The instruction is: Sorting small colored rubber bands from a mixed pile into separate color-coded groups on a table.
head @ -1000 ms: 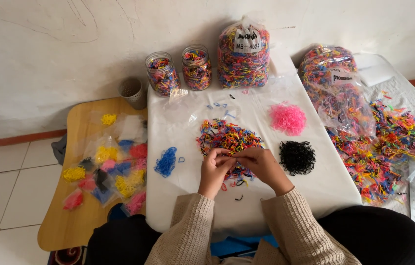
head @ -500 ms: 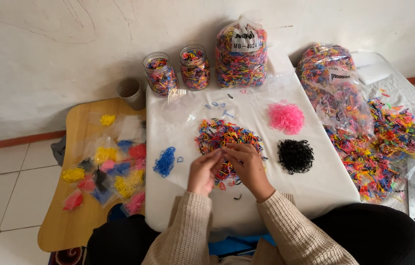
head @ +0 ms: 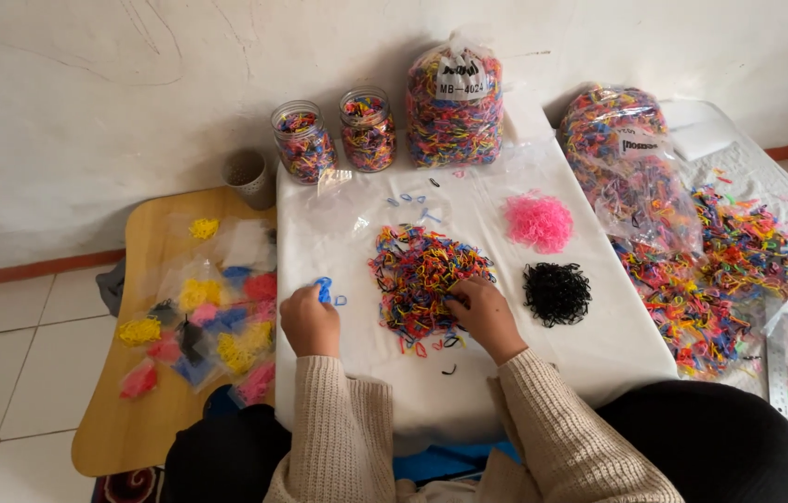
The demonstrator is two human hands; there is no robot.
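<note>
Seen from above, over a white table (head: 543, 349) pushed against a pale wall. At the middle of the table, a mixed heap of small elastic bands (head: 424, 272) in red, yellow, blue and black: the landmark for all else. Left hand (head: 310, 321) resting to the left of the heap, over a small pile of blue bands (head: 323, 290), fingers curled down onto it; whether clamped on a band or just touching cannot be told, since the back of the hand hides the fingertips. Right hand (head: 484, 315) at the heap's near right edge, fingers bent into the bands, thumb and fingers drawn together; grip on any single band not visible. Both wrists in beige knitted sleeves (head: 543, 424). To the right of the heap, a black pile (head: 557, 292); beyond that, farther from the person, a pink pile (head: 539, 222). Behind the heap against the wall, two glass jars (head: 337, 138) filled with mixed bands and a full clear bag (head: 454, 107) just right of them. Farther right of the heap, off the table, an opened bag (head: 634, 163) spilling a wide spread of mixed bands (head: 715, 270). Left of the heap, past the blue pile, a low wooden table (head: 114, 410) bearing small clear packets of sorted bands (head: 203, 321), with a grey cup (head: 247, 173) at its far corner.
</note>
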